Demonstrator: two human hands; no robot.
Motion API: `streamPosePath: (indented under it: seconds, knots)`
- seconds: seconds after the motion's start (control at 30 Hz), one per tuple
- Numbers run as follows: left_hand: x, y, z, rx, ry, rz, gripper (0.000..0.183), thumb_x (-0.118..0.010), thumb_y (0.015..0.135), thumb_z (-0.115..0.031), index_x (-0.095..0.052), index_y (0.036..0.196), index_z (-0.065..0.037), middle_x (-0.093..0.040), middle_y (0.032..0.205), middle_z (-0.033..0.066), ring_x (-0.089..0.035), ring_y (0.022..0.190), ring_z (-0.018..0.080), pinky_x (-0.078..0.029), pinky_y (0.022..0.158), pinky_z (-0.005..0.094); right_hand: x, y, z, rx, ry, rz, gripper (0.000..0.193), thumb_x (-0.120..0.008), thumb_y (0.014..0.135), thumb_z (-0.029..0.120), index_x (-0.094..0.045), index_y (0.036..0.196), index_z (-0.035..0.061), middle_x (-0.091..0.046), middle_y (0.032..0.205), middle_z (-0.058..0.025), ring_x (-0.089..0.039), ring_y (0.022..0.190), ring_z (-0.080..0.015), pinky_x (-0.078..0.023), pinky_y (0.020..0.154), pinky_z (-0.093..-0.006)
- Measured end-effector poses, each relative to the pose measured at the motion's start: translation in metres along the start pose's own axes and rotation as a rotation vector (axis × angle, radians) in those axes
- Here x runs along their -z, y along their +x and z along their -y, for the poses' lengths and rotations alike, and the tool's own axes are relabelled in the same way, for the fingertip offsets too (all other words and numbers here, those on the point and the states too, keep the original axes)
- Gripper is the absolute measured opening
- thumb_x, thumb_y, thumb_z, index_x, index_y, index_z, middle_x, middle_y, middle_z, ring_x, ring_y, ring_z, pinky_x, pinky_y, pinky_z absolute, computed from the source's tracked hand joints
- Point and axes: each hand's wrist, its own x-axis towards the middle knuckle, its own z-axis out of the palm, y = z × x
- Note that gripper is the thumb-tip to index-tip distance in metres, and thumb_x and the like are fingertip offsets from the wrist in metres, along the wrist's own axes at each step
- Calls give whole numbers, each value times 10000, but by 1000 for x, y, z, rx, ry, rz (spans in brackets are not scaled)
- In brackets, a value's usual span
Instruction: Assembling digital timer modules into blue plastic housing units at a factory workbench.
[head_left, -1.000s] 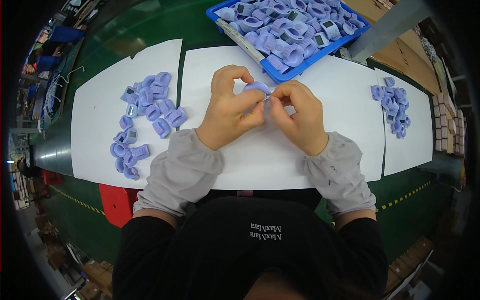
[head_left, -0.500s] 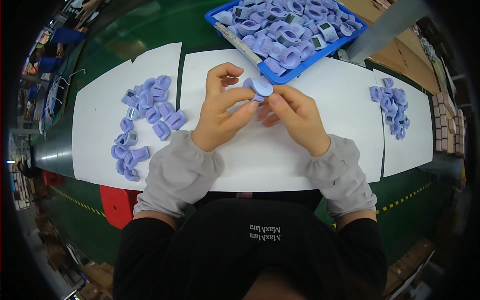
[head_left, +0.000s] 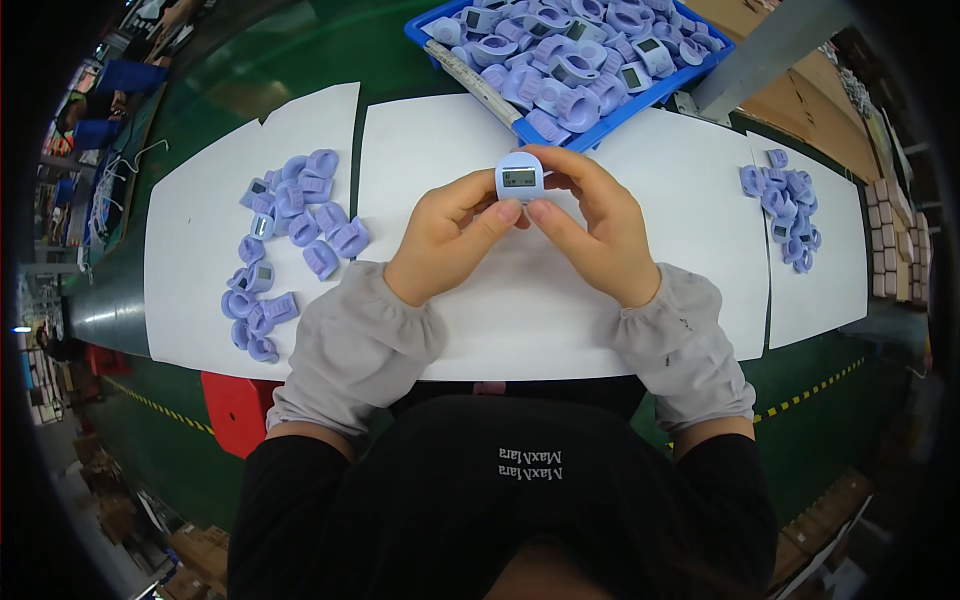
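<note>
Above the white sheet (head_left: 520,320) at desk centre: one lilac ring-shaped device (head_left: 519,177) with small grey screen facing up, pinched between fingers of left hand (head_left: 450,235) and right hand (head_left: 595,230). Blue tray (head_left: 610,112) of like devices just beyond. Loose lilac pile (head_left: 290,240) at left; smaller pile (head_left: 785,205) at right.

Green bench (head_left: 300,60) carries three white sheets (head_left: 200,250). Left sheet: loose pile of lilac parts (head_left: 290,240). Right sheet: smaller pile (head_left: 785,210). Blue tray (head_left: 620,110) at far edge, filled with like parts. Red block (head_left: 235,410) at near edge.
</note>
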Motion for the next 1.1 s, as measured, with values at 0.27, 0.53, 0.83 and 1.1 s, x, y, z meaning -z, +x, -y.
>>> streamPosePath:
  seconds: [0.27, 0.53, 0.83, 1.1]
  knots:
    - [4, -2, 10, -61, 69, -15, 273, -567, 925, -139, -581, 1139, 31, -627, 971, 75, -587, 859, 128, -481, 765, 266, -2, -2, -2, -23, 71, 11, 477, -608, 856, 7, -448, 1303, -38, -537, 1250, -139, -526, 1147, -217, -399, 999, -351]
    - [5, -1, 5, -72, 201, -17, 256, -590, 902, -136, -608, 1107, 16, -632, 947, 90, -590, 837, 149, -467, 756, 268, 0, -3, -1, -68, 121, 33, 492, -599, 857, 3, -438, 1320, -43, -545, 1243, -140, -529, 1151, -215, -396, 1009, -353]
    - [4, 0, 6, -121, 213, 15, 244, -593, 898, -142, -611, 1086, 13, -643, 939, 111, -607, 847, 202, -472, 776, 298, 2, -2, 0, -87, 44, 27, 415, -590, 843, -7, -494, 1244, -54, -576, 1198, -139, -561, 1117, -221, -417, 993, -349]
    - [3, 0, 5, -162, 239, 14, 242, -590, 896, -131, -609, 1092, 12, -641, 931, 115, -608, 835, 201, -472, 763, 301, 3, -2, 0, -73, 98, 25, 409, -591, 840, -9, -497, 1236, -52, -579, 1188, -138, -561, 1114, -220, -414, 1000, -353]
